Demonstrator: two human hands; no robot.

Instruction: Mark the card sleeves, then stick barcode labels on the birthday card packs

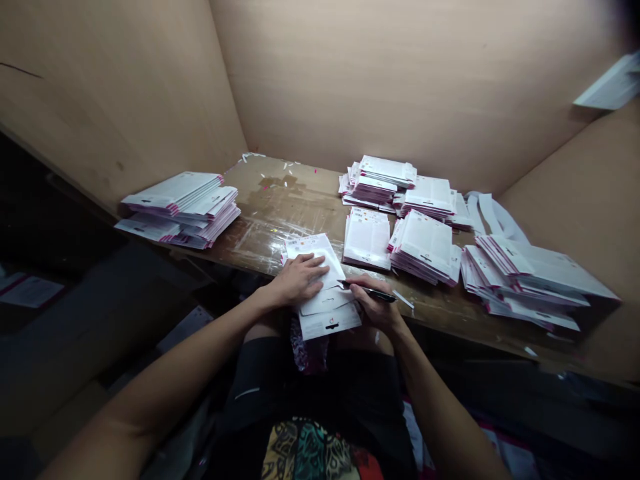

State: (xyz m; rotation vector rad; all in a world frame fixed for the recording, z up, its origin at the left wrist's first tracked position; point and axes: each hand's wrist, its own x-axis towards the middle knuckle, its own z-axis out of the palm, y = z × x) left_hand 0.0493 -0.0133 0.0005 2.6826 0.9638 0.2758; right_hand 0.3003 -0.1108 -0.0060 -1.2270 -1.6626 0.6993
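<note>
Head view, white packets (320, 307), beneath left hand (301, 277)

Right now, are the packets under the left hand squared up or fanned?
Fanned: the white packets show staggered lower edges, beyond the left hand.

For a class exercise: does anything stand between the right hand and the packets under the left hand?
Nothing visible: the right hand holds a pen-like tool, its tip at the packets under the left hand.
</note>
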